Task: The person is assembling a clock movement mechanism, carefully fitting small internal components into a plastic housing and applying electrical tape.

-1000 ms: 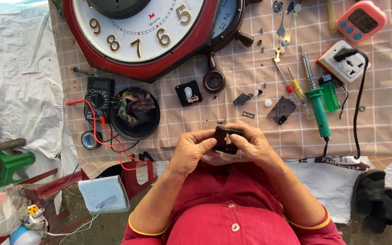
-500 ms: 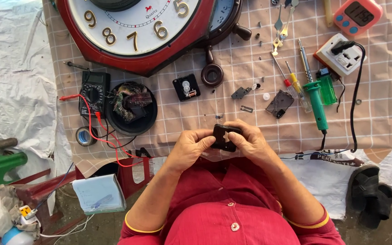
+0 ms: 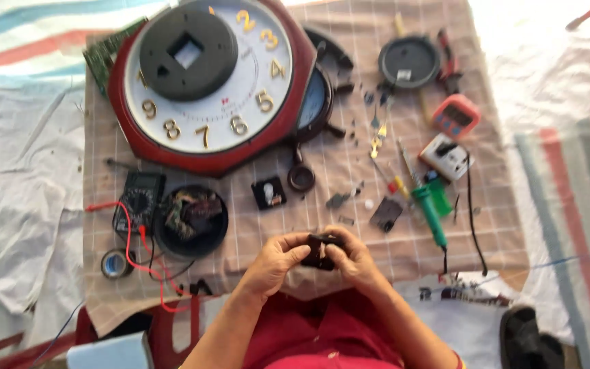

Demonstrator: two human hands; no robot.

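Small black part point(image 3: 320, 250) pinched between left hand point(image 3: 276, 262), right hand point(image 3: 355, 257)

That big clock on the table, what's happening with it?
The big clock lies flat on the checked cloth, with nobody touching it. A person holds a small black part between both hands, left hand and right hand, near the table's edge. Around them lie a multimeter with red leads, a green-handled soldering iron and a roll of tape.
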